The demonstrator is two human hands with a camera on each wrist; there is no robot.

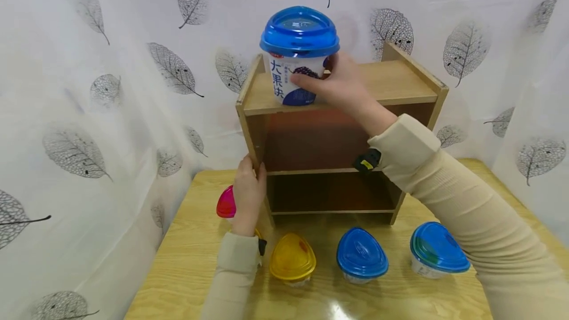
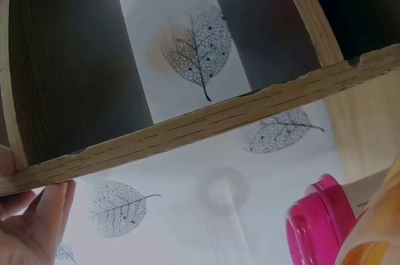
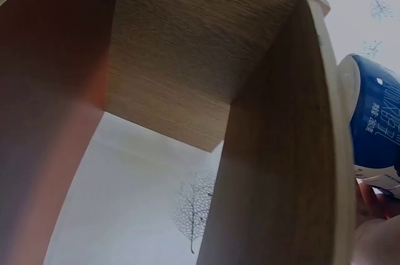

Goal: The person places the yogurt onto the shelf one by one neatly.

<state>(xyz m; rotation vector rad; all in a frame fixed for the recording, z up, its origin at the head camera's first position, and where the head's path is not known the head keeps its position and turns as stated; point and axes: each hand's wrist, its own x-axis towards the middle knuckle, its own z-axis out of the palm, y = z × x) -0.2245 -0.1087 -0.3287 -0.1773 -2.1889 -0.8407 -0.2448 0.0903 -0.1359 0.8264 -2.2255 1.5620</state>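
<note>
My right hand [image 1: 344, 85] grips a white yogurt cup [image 1: 284, 78] with a blue lid, at the left part of the wooden shelf's top board. I cannot tell whether the cup's base rests on that board. In the right wrist view the cup [image 3: 381, 121] shows beside the board's front edge. Lower down, my left hand [image 1: 250, 191] holds the left side panel of the wooden shelf [image 1: 253, 137]. The left wrist view has its fingers and thumb on either side of the panel's edge [image 2: 156, 140].
On the table [image 1: 178, 260], before the shelf, stand a yellow-lidded cup [image 1: 292, 258], a blue-lidded cup [image 1: 361, 256] and another blue-lidded cup [image 1: 437, 248] by my right sleeve. A pink-lidded cup [image 1: 225, 204] is partly behind my left hand. A leaf-patterned curtain [image 1: 111, 112] hangs behind.
</note>
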